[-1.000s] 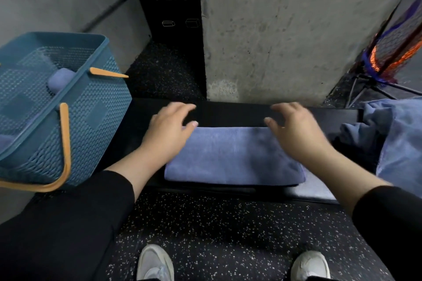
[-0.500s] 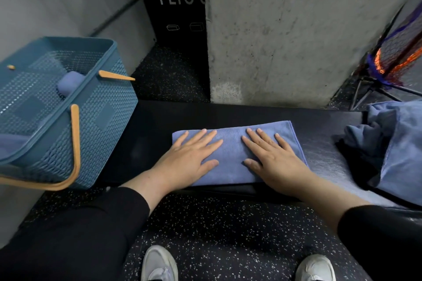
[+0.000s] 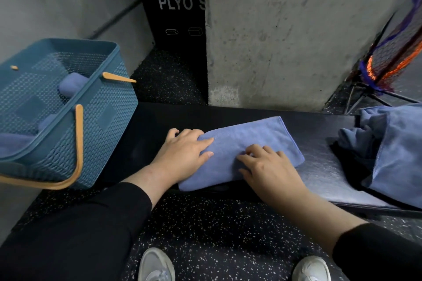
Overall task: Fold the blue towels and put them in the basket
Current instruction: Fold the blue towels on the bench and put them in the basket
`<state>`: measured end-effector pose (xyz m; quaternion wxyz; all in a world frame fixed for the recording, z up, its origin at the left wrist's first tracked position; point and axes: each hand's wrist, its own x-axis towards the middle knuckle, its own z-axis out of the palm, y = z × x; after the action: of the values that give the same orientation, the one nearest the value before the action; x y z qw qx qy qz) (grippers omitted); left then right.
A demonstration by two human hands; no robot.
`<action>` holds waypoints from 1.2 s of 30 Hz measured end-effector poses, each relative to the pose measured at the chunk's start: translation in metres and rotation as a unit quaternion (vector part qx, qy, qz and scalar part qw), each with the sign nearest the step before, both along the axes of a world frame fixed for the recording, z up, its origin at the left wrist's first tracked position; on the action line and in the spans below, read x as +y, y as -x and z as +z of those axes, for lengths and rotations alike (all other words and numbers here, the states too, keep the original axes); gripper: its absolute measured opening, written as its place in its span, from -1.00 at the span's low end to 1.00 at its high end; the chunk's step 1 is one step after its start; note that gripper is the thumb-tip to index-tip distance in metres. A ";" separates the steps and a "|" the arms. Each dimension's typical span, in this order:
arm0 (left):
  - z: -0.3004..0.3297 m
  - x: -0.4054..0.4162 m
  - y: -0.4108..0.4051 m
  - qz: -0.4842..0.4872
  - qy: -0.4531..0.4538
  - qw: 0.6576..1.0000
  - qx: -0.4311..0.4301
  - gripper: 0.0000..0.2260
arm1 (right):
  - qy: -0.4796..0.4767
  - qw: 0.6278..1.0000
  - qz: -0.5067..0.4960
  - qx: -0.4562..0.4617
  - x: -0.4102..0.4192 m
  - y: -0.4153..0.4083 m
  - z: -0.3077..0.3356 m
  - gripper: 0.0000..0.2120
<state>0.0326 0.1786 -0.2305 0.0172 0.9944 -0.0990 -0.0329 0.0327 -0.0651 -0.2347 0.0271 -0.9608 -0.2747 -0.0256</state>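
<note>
A folded blue towel (image 3: 249, 141) lies on the black bench (image 3: 148, 125), turned a little so its left end points toward me. My left hand (image 3: 185, 153) grips that left end, fingers curled over its edge. My right hand (image 3: 267, 164) presses on the towel's near edge with bent fingers, bunching the cloth. The teal basket (image 3: 100, 121) with orange handles stands at the left end of the bench. It holds rolled blue towels (image 3: 70, 84).
A heap of loose blue towels (image 3: 392, 143) lies at the bench's right end. A concrete pillar (image 3: 285, 29) and a black plyo box (image 3: 173, 18) stand behind. An orange and blue net (image 3: 392, 59) is at far right. My shoes show on the speckled floor.
Both hands went from the towel's far edge to lying flat on it, and now curl and grip. The towel has turned and slid slightly toward the left.
</note>
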 end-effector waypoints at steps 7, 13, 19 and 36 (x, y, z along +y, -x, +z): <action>0.003 0.016 0.029 -0.059 0.044 0.997 -0.020 -0.49 | 0.022 0.996 -0.090 -0.014 -0.007 -0.044 -0.007 -0.63; -0.002 0.027 0.039 -0.104 0.110 0.986 -0.073 -0.62 | -0.093 0.994 -0.043 -0.029 -0.014 -0.052 0.005 -0.73; -0.003 0.023 0.035 -0.135 0.056 0.988 0.050 -0.48 | -0.103 0.988 0.112 0.015 -0.032 -0.018 -0.011 -0.76; -0.005 0.019 0.051 -0.138 0.099 0.984 0.058 -0.33 | -0.135 0.984 0.103 0.061 -0.039 0.022 -0.017 -0.63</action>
<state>-0.0182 0.1979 -0.2354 0.1164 0.9610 -0.2368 -0.0824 0.0107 -0.1041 -0.2513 0.1756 -0.9148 -0.3638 -0.0009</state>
